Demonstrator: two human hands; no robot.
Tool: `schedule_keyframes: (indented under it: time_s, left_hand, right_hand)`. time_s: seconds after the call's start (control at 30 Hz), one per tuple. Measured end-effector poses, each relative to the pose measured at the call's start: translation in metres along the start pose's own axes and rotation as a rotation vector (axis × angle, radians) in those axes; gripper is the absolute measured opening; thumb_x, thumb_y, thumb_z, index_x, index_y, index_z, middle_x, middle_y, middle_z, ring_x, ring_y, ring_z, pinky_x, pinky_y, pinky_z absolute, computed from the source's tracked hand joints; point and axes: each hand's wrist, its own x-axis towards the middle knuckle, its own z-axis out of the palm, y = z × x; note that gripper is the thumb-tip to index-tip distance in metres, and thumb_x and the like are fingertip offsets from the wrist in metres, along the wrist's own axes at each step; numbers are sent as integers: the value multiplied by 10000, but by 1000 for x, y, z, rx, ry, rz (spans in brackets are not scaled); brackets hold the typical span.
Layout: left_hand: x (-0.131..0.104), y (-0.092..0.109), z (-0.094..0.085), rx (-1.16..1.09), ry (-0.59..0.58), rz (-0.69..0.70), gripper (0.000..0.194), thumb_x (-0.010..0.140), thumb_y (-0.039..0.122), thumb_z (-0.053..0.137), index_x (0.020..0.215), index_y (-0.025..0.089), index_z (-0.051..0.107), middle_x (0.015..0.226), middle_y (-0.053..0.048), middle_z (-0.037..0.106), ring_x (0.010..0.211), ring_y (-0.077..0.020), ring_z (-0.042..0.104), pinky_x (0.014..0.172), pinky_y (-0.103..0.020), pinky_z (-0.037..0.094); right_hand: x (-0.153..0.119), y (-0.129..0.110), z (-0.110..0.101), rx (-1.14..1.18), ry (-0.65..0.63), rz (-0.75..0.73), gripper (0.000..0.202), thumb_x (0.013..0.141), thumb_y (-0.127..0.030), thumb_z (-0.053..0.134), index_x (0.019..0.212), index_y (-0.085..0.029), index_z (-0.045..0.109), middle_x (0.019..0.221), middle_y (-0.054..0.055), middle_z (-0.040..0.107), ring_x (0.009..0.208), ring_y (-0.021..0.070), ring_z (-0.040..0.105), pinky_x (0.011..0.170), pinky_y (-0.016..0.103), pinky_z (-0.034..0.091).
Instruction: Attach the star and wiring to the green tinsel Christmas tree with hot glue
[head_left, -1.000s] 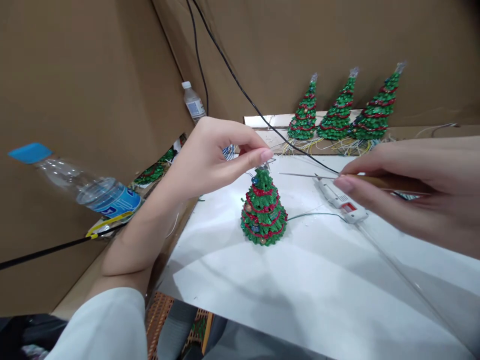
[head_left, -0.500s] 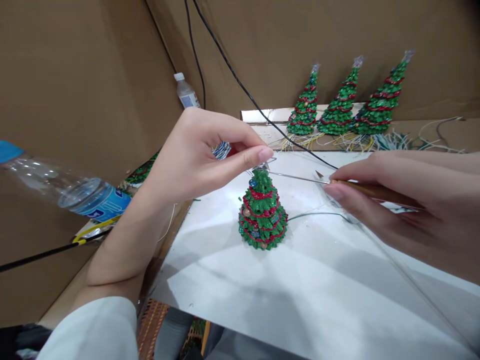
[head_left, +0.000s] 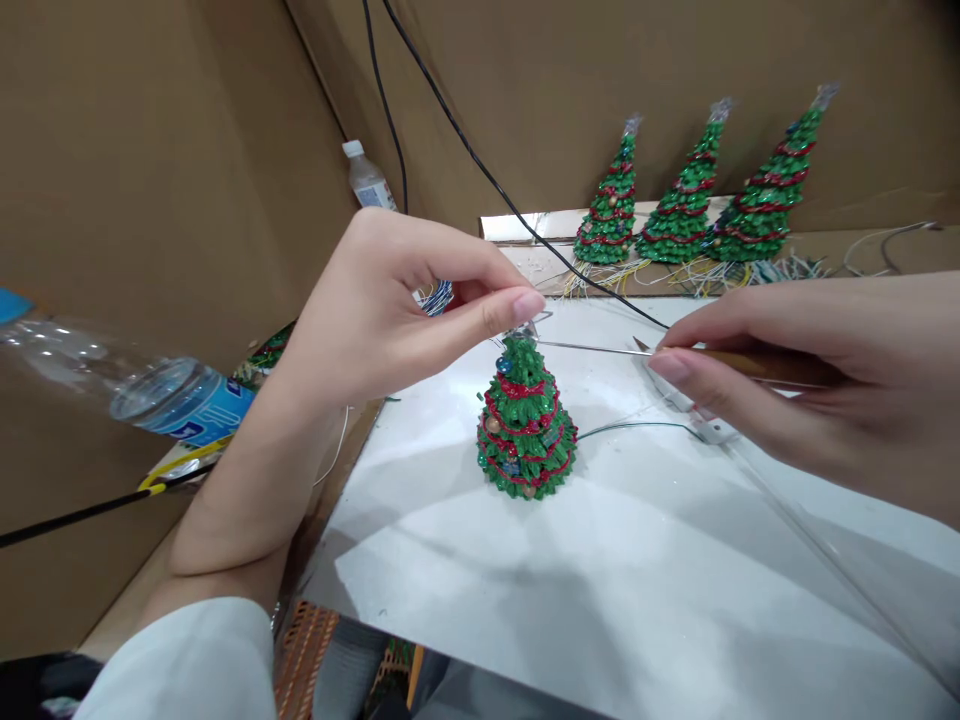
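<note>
A small green Christmas tree figurine with red garlands and coloured balls stands upright on the white table. At its tip, my left hand pinches a clear star topper between thumb and forefinger; the fingers cover much of the star. My right hand is closed around the brown handle of a thin metal-tipped tool. The tool's slender shaft points left, and its end is at the tree top just under the star. From the tree's base a thin green wire runs right.
Three similar trees with loose wires stand along the back. A blue-labelled bottle leans at the left, and a smaller bottle stands behind. A black cable crosses the back. Cardboard walls surround the white table.
My right hand has shifted slightly up and left along with the tool. My left hand keeps its pinch on the star; the view has moved a little.
</note>
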Motion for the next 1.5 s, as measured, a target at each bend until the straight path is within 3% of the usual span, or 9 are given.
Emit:
schedule_keyframes:
  time_s: [0.13, 0.37, 0.73, 0.93, 1.07, 1.17, 1.27, 1.4, 1.5]
  left_hand:
    - [-2, 0, 1, 16, 13, 22, 296, 904, 341, 504, 846, 171, 740, 601, 26, 589, 532, -82, 542, 495, -228, 458]
    - [1, 1, 0, -5, 9, 12, 140, 844, 213, 647, 721, 177, 705, 561, 39, 620, 453, -67, 501, 395, -209, 397]
    - [1, 1, 1, -9, 19, 5, 149, 839, 195, 659, 698, 176, 701, 548, 48, 615, 463, -74, 523, 372, -205, 354]
    - [2, -1, 1, -20, 15, 32, 104, 815, 174, 683, 713, 180, 705, 549, 48, 627, 455, -81, 529, 360, -216, 357]
    - [3, -3, 0, -36, 11, 43, 94, 810, 158, 686, 724, 189, 709, 561, 49, 639, 458, -86, 540, 364, -223, 360]
    - [3, -4, 1, -32, 13, 66, 99, 808, 150, 684, 722, 193, 707, 548, 50, 631, 441, -88, 535, 346, -226, 354]
    - [3, -3, 1, -23, 14, 58, 107, 820, 162, 674, 722, 195, 703, 537, 53, 620, 442, -90, 542, 337, -225, 356]
    - [2, -1, 1, -13, 12, 21, 108, 828, 185, 674, 723, 193, 698, 555, 52, 629, 474, -94, 563, 361, -217, 382]
    - [2, 0, 1, -9, 19, 10, 109, 820, 172, 681, 713, 188, 699, 561, 39, 640, 492, -106, 581, 376, -223, 405]
  right_hand:
    - [-1, 2, 0, 12, 4, 5, 251, 885, -366, 547, 706, -208, 626, 503, -66, 549, 430, 21, 439, 445, 197, 318]
    - [2, 2, 1, 62, 9, -29, 244, 884, -347, 564, 705, -192, 623, 474, -62, 490, 410, 14, 363, 441, 188, 305]
    - [2, 14, 17, 303, -42, -26, 230, 899, -242, 534, 686, -178, 593, 457, -66, 416, 393, 15, 307, 365, 170, 232]
    - [-3, 12, 30, 502, -177, 189, 320, 939, -314, 439, 682, -204, 596, 448, -49, 378, 396, 57, 337, 404, 229, 274]
    - [-7, 10, 34, 620, -205, 307, 154, 856, -353, 587, 803, -219, 531, 502, -70, 376, 419, 60, 327, 379, 224, 239]
    - [-8, 9, 35, 659, -215, 340, 225, 810, -349, 644, 771, -215, 468, 523, -80, 384, 428, 52, 311, 373, 211, 239]
    - [-9, 6, 37, 672, -275, 343, 242, 875, -368, 542, 713, -206, 463, 505, -68, 386, 428, 59, 304, 382, 224, 233]
    - [-13, -3, 44, 673, -385, 399, 360, 951, -412, 367, 681, -194, 461, 583, -21, 478, 531, 83, 426, 480, 237, 311]
    - [-17, -11, 50, 791, -365, 448, 321, 959, -435, 356, 794, -200, 502, 617, -29, 463, 576, 87, 432, 513, 226, 328]
